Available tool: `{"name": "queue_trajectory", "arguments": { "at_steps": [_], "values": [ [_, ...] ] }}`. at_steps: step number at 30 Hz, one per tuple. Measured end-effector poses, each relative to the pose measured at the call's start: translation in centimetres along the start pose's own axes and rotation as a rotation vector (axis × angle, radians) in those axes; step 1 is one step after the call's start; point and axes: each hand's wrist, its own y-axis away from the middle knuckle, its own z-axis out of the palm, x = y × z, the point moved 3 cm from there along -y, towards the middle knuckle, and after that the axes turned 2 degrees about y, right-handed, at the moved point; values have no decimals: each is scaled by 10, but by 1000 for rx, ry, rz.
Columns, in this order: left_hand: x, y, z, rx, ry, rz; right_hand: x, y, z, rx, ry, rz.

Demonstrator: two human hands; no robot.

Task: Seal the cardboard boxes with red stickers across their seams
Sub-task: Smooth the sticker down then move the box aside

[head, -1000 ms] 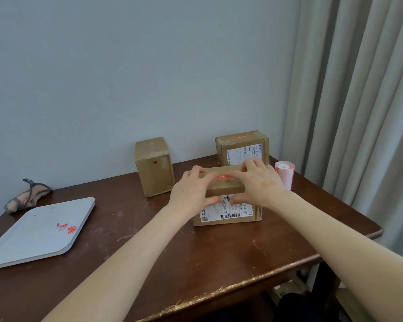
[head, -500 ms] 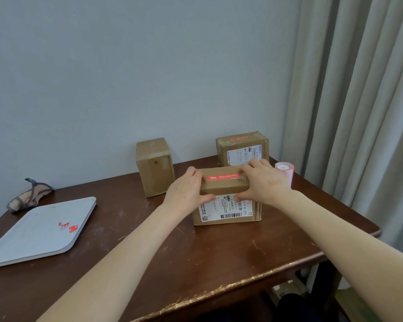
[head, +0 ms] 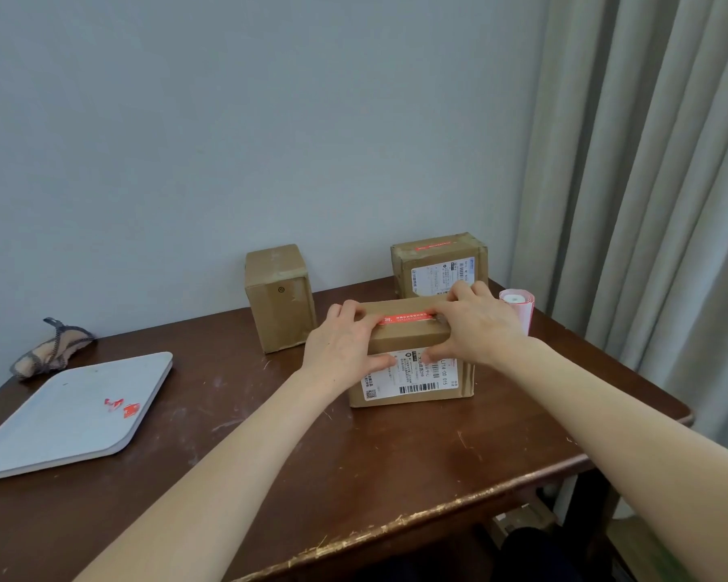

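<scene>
both hands grip the near box (head: 412, 359) on the table (head: 396, 464): the left hand (head: 345, 346) wraps its 9 o'clock end, the right hand (head: 478, 325) its 3 o'clock end. the left fingers (head: 354, 310) curl loosely over the top edge, touching the left end of the red sticker (head: 406, 318), with the thumb pressed on the front face at the white label (head: 412, 375). the right fingers (head: 465, 289) spread over the top at the sticker's right end, thumb likewise on the front by the label. so both sets of fingers are closed around the box, not clenched. the sticker lies flat along the top seam, running 9 to 3 o'clock between the two hands, white print on it too small to read. a second box (head: 438, 264) with a red strip on top stands at 12 o'clock behind the right hand; a plain third box (head: 280, 298) stands upright at 10 o'clock. the sticker roll (head: 518, 308) sits at 3 o'clock, just beside the right hand.
</scene>
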Motion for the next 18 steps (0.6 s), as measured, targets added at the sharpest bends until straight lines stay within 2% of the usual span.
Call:
{"name": "queue_trajectory", "arguments": {
  "at_steps": [10,18],
  "values": [
    [-8,6,0,51,80,52,6,10,1,68,-64,-26],
    [-7,8,1,42,98,52,3,7,0,23,-78,-10]
  ]
}}
